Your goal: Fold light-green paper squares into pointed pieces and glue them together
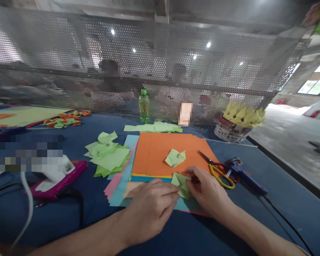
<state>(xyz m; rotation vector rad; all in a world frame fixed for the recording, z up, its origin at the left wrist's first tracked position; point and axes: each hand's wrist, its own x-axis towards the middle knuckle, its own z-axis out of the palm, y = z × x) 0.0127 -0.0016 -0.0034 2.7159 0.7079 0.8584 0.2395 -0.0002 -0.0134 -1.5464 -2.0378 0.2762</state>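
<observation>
Between my two hands is a small piece of folded light-green paper (180,183), creased along several lines. My left hand (156,201) pinches its lower left edge, fingers pressed together. On the other side, my right hand (205,185) grips the right edge between thumb and fingers. Just beyond lies another creased light-green paper square (175,158) on a stack of orange sheets (154,149). Blue, pink and peach sheets stick out below that stack. Scissors with yellow and red handles (218,172) rest at the stack's right side, near my right hand.
To the left sit a pile of green paper squares (109,156) and a magenta power strip (61,181) with cables. Behind stand a green bottle (144,108) and green paper strips (154,127). A blue glue gun (248,177) and a basket of yellow folded paper (233,129) are at right.
</observation>
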